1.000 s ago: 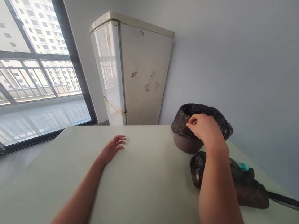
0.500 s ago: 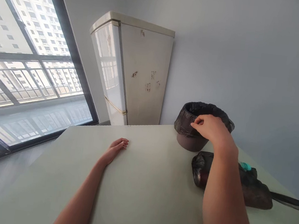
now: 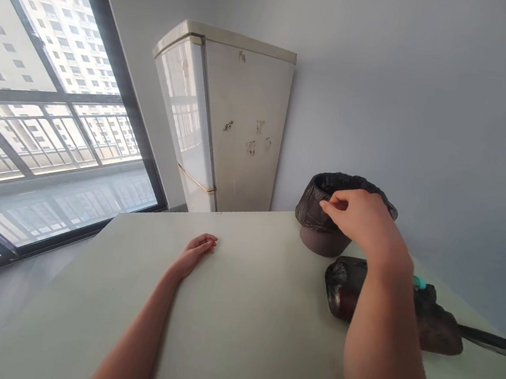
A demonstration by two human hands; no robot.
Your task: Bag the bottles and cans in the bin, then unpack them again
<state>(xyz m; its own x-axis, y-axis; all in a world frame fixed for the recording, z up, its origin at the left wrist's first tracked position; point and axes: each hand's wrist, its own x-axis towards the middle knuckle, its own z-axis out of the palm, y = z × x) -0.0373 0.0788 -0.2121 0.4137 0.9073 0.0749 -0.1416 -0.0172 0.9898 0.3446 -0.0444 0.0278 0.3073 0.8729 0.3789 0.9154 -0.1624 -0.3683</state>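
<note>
My left hand rests on its side on the pale table, fingers loosely bent and holding nothing I can see. At the right, my right hand is held at the near rim of a bin lined with a black plastic bag. Its thumb and fingers are pinched together; what is between them, if anything, is hidden. The hand covers part of the bin's opening, and the inside is mostly out of sight. Below my right wrist lies a dark bundle in black plastic, partly behind my forearm.
The pale table stretches across the front. A small teal object sits by the bundle, and a black plastic strip trails right. Beyond the table stand a white fridge and a grey wall. Large windows fill the left.
My right hand has shifted slightly up, and its wrist and forearm a little to the right. My left hand, the bin and the bundle stay where they were.
</note>
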